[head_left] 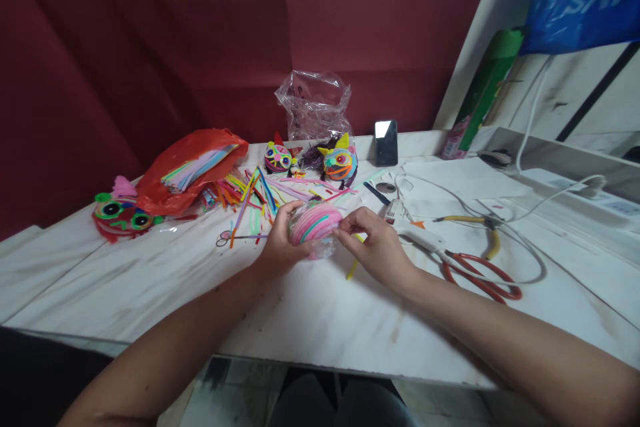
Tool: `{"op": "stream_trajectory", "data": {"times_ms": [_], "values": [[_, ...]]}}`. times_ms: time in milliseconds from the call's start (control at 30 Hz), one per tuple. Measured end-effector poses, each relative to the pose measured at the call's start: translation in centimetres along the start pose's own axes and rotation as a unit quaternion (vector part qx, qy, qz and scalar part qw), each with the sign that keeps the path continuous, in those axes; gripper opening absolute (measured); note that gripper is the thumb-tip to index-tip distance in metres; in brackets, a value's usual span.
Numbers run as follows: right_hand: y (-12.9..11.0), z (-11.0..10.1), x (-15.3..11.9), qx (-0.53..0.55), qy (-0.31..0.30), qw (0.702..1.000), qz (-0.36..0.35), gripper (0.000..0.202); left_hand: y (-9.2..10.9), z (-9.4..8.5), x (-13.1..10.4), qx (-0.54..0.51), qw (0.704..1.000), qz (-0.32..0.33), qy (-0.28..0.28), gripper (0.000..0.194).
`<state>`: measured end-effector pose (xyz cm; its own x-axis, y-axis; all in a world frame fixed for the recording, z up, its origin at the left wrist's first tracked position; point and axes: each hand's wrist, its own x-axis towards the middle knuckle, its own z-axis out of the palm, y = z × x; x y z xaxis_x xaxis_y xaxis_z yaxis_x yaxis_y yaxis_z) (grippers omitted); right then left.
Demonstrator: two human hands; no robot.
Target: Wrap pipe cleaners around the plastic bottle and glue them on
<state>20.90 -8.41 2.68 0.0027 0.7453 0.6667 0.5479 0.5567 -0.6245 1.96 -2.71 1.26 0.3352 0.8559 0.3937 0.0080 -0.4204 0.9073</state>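
My left hand (281, 240) is wrapped round the left side of a pink ball covered in coiled pipe cleaners (316, 223), with a teal stripe across it. Clear plastic shows around the ball's edges. At its right edge, my right hand (376, 245) pinches with thumb and forefinger; what lies between these fingertips is too small to tell. A yellow pipe cleaner (353, 269) lies below the right hand. Just left of the ball are small scissors (227, 237) and loose coloured pipe cleaners (257, 197).
A red bag (195, 147) of pipe cleaners and a decorated animal head (125, 213) lie left. Two more heads (279, 159) and a phone (386, 143) stand behind. To the right are a corded white glue gun (423, 237), red-handled scissors (483, 275), yellow-handled pliers (493, 240) and a power strip (580, 197).
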Motion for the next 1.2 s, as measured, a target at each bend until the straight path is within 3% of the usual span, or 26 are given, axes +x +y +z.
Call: {"op": "stream_trajectory", "data": {"times_ms": [367,600,733,867,1200], "values": [[-0.4,0.1,-0.1,-0.001,-0.022,1.000,0.021,0.011,0.6,0.0,-0.1,-0.007,1.000,-0.029,0.005,0.086],[-0.4,0.5,-0.5,-0.014,-0.034,0.999,0.006,0.009,0.8,0.2,-0.1,0.099,0.994,-0.041,0.003,0.077],[-0.1,0.2,-0.3,-0.006,-0.010,1.000,-0.005,0.007,0.8,0.1,0.0,0.060,0.997,-0.036,0.016,0.076],[-0.1,0.3,-0.5,0.005,-0.033,0.999,0.025,0.005,0.8,-0.2,0.2,0.043,0.998,-0.021,0.031,0.075],[-0.1,0.5,-0.5,0.005,-0.019,0.999,0.034,0.011,0.2,-0.1,-0.1,0.029,1.000,-0.001,0.009,0.073]]}}
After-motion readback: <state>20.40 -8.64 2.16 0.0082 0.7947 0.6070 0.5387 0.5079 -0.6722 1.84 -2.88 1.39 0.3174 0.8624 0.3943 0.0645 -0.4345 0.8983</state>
